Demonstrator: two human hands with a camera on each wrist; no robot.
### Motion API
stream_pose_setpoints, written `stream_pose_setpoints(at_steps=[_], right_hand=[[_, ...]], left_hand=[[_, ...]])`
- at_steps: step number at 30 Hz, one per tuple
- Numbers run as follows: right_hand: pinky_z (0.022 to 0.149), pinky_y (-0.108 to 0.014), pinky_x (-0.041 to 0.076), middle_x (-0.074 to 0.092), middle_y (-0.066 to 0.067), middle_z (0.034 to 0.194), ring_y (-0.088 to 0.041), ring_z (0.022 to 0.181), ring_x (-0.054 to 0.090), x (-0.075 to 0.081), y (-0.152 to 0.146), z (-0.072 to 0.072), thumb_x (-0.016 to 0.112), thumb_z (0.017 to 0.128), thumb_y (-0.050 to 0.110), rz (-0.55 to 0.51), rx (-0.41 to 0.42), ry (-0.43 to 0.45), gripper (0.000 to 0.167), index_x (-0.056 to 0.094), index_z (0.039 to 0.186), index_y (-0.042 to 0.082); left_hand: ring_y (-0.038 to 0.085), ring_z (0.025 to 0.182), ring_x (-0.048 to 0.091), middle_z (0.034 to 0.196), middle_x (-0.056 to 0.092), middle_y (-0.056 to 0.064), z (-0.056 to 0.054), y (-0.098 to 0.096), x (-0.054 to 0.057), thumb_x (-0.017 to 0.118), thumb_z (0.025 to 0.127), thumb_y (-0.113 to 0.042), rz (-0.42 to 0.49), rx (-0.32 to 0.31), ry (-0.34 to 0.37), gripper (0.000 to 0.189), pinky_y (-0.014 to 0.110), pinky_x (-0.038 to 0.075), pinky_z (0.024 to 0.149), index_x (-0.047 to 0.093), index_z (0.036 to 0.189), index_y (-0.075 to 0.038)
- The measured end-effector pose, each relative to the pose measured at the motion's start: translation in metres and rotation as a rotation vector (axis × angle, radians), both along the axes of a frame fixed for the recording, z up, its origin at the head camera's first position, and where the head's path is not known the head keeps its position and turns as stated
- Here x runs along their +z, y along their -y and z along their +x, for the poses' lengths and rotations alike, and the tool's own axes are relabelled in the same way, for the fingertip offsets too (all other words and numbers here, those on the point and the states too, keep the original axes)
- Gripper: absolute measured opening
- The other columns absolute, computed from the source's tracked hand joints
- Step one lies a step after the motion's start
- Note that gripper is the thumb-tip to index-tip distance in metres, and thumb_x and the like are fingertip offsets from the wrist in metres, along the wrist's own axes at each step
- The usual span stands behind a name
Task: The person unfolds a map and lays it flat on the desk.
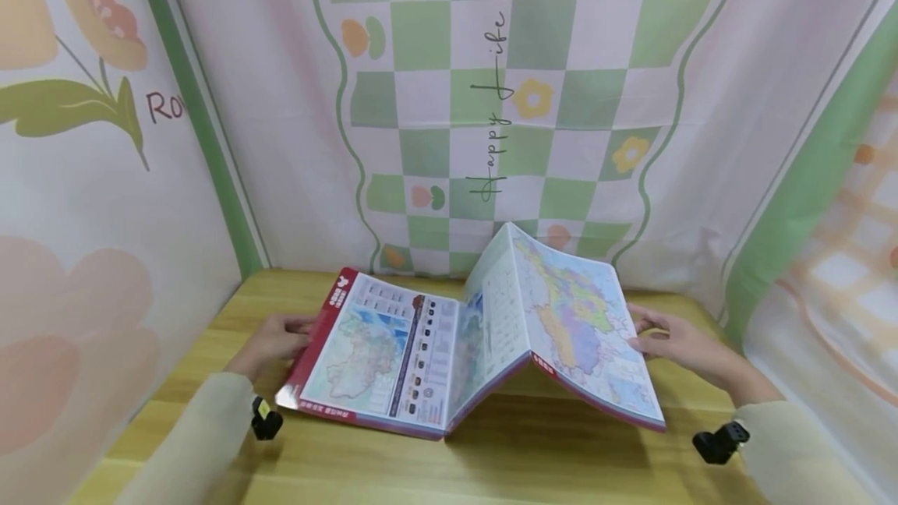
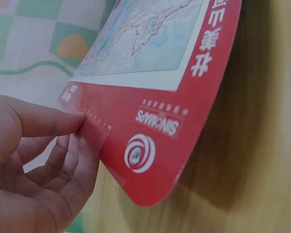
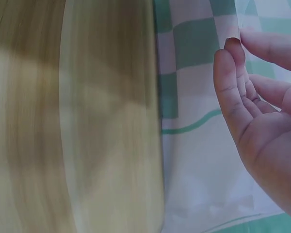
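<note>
A glossy folding map [image 1: 361, 353] with a red border stands partly unfolded on the wooden table. Its left panel slopes low, while the middle and right panels rise to a peaked fold, the right one showing a coloured map. My left hand [image 1: 273, 343] pinches the left edge between thumb and fingers; in the left wrist view the left hand [image 2: 43, 160] grips beside the red corner with white print. At the far right edge, my right hand [image 1: 677, 343] pinches the panel. In the right wrist view, the right hand [image 3: 266, 111] has its fingertips at a thin edge-on sheet.
The wooden table [image 1: 561, 458] runs back to a curtain [image 1: 484, 100] with green checks and flowers. Patterned cloth also hangs at the left [image 1: 91, 201] and right [image 1: 842, 271]. Small black devices sit at both wrists.
</note>
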State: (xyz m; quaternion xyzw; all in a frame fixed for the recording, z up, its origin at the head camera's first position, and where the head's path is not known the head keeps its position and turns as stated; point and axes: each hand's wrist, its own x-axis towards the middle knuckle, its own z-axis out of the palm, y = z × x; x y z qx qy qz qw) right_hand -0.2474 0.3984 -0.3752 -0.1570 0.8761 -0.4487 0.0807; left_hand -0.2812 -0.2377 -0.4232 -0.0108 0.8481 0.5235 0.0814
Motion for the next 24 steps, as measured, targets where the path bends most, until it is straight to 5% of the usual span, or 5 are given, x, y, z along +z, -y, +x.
stream_pose_setpoints(at_steps=[7,16,24], right_hand=[[0.08,-0.033,0.059,0.051,-0.027,0.119,-0.019,0.093,0.064,-0.012,-0.017,0.003,0.062,0.099,0.013,0.005,-0.062,0.017,0.075,0.017,0.155,-0.009],[0.077,-0.031,0.059,0.053,-0.028,0.115,-0.018,0.09,0.065,-0.025,-0.036,0.004,0.063,0.098,0.009,0.005,-0.077,0.016,0.075,0.016,0.154,-0.011],[0.077,-0.032,0.057,0.054,-0.026,0.116,-0.019,0.094,0.061,-0.035,-0.048,0.005,0.063,0.098,0.01,0.073,-0.129,0.018,0.075,0.016,0.154,-0.01]], left_hand=[[0.03,0.102,0.065,0.125,0.062,0.028,-0.001,0.019,0.001,0.061,0.094,-0.002,-0.052,0.032,-0.032,0.046,0.039,0.058,0.083,0.051,0.137,0.011],[0.039,0.115,0.057,0.138,0.051,0.031,-0.002,0.041,0.007,0.056,0.099,-0.007,-0.143,0.075,0.012,0.047,0.047,0.055,0.089,0.047,0.143,0.006],[0.039,0.117,0.055,0.137,0.052,0.029,-0.005,0.053,0.005,0.056,0.1,-0.008,-0.138,0.144,0.033,0.047,0.049,0.052,0.091,0.047,0.144,0.004]])
